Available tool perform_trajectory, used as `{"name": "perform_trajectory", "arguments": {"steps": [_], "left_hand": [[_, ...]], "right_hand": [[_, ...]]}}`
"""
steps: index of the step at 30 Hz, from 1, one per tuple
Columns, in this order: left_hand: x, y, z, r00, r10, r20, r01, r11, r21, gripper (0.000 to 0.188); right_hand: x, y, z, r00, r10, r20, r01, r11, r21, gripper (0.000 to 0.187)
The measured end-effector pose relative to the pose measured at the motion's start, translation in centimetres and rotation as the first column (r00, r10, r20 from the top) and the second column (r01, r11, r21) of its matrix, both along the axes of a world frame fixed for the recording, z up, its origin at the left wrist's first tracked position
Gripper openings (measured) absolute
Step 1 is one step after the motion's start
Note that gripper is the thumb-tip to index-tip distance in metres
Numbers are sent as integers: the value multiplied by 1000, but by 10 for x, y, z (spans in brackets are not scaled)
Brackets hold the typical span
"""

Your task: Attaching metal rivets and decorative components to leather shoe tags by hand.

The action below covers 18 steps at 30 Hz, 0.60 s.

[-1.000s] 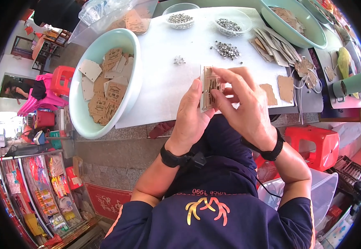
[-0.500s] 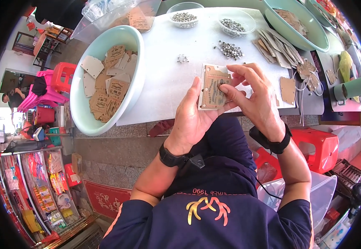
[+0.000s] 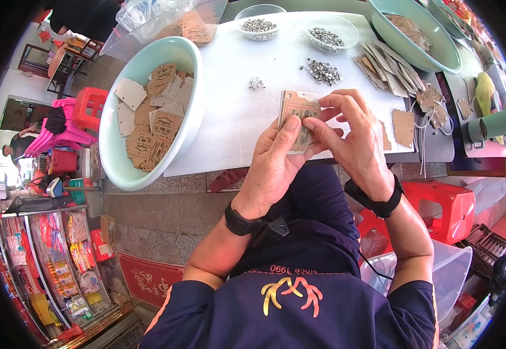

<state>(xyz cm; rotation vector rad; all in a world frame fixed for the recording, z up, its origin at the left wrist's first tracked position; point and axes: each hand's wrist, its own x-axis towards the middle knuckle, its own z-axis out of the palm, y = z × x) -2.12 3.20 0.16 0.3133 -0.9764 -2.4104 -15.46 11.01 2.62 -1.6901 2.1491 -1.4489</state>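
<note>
Now | left hand (image 3: 273,166) fingers grasp brown card (image 3: 297,116) from below | right hand (image 3: 352,136) fingers pinch its upper edge

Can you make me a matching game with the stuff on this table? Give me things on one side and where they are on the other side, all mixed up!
Things:
1. brown card tag
2. big pale green bowl
3. loose pile of metal rivets
4. green cup

Places:
A. far right of the table
B. held between both hands
C. left end of the table, full of tags
D. on the white tabletop above the hands

Pairs: 1-B, 2-C, 3-D, 4-A
</note>
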Motion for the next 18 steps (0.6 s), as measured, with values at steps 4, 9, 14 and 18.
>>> {"name": "perform_trajectory", "arguments": {"steps": [4, 9, 14, 18], "left_hand": [[0, 2, 6, 999, 3, -43, -3, 1000, -1, 38], [1, 1, 2, 1000, 12, -29, -12, 1000, -18, 37], [2, 2, 1, 999, -11, -44, 10, 1000, -23, 37], [1, 2, -3, 997, -58, -45, 54, 996, -71, 42]], "right_hand": [[-2, 0, 2, 1000, -4, 9, 4, 1000, -22, 31], [-5, -2, -4, 998, 0, 67, 2, 1000, -27, 32], [-9, -4, -8, 998, 7, 61, -3, 998, -63, 30], [-11, -6, -11, 985, 37, 167, -23, 996, -83, 31]]}}
